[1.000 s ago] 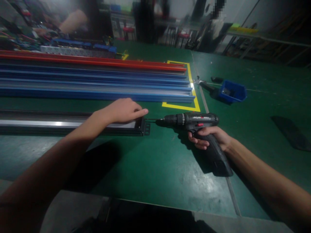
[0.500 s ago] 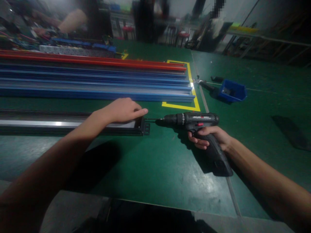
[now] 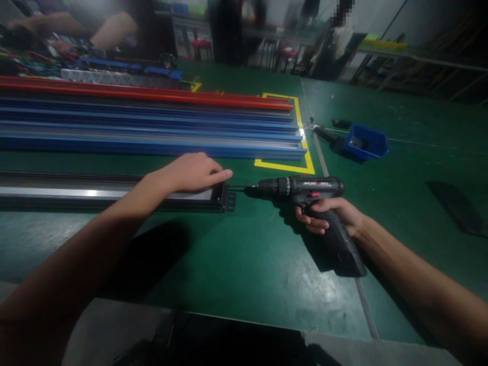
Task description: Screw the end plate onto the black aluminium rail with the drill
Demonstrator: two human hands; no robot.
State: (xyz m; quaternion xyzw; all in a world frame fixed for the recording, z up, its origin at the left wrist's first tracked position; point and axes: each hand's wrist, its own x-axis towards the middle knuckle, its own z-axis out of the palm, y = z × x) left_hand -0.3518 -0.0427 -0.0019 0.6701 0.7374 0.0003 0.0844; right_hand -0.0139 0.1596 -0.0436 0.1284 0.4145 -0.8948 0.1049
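Observation:
A long black profile [image 3: 183,204] with a silvery strip lies on the green table, its right end closed by a black end piece with a small slotted bracket [image 3: 231,202]. My left hand [image 3: 190,173] rests over the profile near that end, thumb stretched toward the end piece, its other fingers mostly hidden behind the hand. My right hand [image 3: 330,213] is wrapped round the handle of a black cordless drill [image 3: 316,187]. The drill points left, and its long thin bit reaches the end piece; the tip's exact contact cannot be made out.
Blue profiles [image 3: 213,147] and red ones [image 3: 229,96] lie behind, near yellow tape [image 3: 284,166]. A blue bin [image 3: 366,142] stands at the right, by a dark tool. Another person's arm [image 3: 114,30] is at the back left over wires.
My hands and the drill stay almost where they were. At the back left, the other person's arms have shifted slightly.

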